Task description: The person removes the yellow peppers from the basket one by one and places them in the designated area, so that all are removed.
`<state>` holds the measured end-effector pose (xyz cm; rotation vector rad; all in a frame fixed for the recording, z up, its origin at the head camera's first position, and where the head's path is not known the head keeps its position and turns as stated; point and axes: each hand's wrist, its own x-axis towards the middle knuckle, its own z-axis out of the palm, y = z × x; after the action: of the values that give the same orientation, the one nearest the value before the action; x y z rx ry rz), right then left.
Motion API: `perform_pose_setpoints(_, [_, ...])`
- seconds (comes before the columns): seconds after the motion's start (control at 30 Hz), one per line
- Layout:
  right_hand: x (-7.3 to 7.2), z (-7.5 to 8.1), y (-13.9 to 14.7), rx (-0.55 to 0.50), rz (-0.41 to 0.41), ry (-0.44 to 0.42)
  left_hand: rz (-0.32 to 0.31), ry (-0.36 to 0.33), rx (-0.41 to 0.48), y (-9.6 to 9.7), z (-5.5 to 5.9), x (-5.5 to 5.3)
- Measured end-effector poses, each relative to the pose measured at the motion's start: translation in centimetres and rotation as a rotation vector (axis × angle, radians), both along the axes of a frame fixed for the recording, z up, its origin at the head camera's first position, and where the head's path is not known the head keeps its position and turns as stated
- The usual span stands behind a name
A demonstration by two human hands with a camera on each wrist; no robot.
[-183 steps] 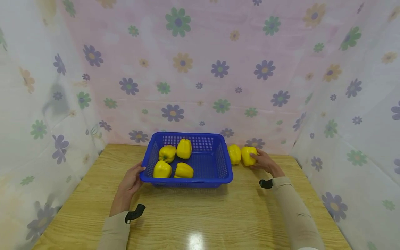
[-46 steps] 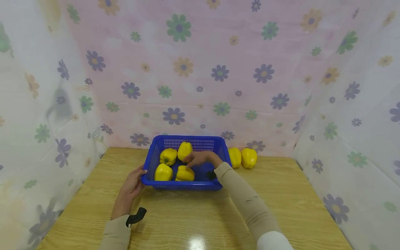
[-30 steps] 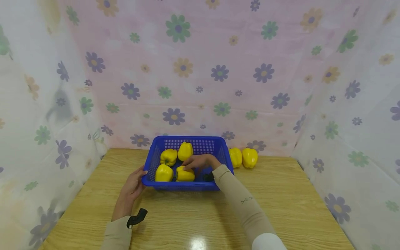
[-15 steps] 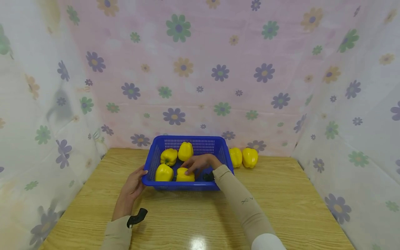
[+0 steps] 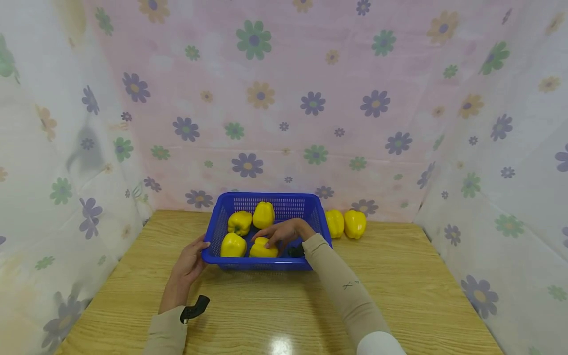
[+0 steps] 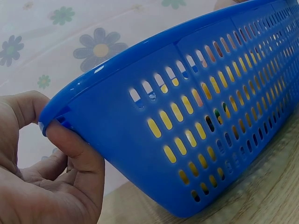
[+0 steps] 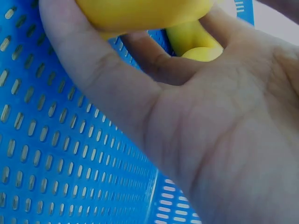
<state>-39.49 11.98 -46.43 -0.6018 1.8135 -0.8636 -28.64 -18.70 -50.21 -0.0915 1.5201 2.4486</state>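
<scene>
A blue slotted plastic basket stands on the table with several yellow bell peppers inside. My left hand grips the basket's near left corner; in the left wrist view its thumb and fingers pinch the rim. Reaching in from the right, my right hand curls its fingers and thumb around the front middle bell pepper. The right wrist view has this pepper between the fingers. A front left pepper, a back left one and a back middle one lie around it.
Two more yellow peppers, a nearer one and an outer one, sit on the table against the basket's right side. Flowered cloth hangs behind the table and along both sides.
My right hand has left the outer pepper beside the basket and reached inside. Over the last second it has turned the front middle pepper slightly. My left hand stays on the rim.
</scene>
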Motion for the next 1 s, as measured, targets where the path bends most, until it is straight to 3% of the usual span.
perform_pose_setpoints(0.23, [0.01, -0.14, 0.02, 0.022, -0.045, 0.017, -0.004, 0.005, -0.006, 0.01, 0.05, 0.09])
perform_pose_setpoints(0.53, [0.09, -0.26, 0.08, 0.048, -0.027, 0.059, 0.002, 0.011, -0.012, 0.20, -0.16, 0.03])
perform_pose_setpoints(0.83, [0.56, 0.34, 0.02, 0.025, -0.062, 0.088, -0.008, -0.013, 0.034, 0.09, 0.25, 0.06])
perform_pose_setpoints(1.0, [0.68, 0.56, 0.21, 0.003, -0.055, 0.107, -0.016, 0.041, 0.005, -0.01, -0.24, -0.01])
